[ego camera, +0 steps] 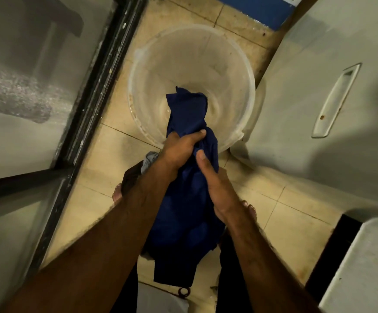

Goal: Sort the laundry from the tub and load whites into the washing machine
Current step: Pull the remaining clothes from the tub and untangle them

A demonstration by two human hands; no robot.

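Observation:
A dark blue garment [188, 114] hangs bunched between both hands, its top end over the near part of the clear plastic tub [138, 64]. My left hand [181, 147] grips the cloth from the left with the thumb across its front. My right hand [215, 186] clasps it just below, thumb on the fabric. The tub stands on the tiled floor, and nothing else shows inside it. A small heap of dark and grey clothes [143, 168] lies on the floor under my left forearm, mostly hidden. The washing machine's drum is not in view.
A white appliance with a recessed handle [334, 100] fills the right side, close to the tub. A dark-framed glass door [86, 105] runs along the left. My bare feet [117, 195] stand on beige tiles. A small ring [183, 292] lies on the floor near the bottom.

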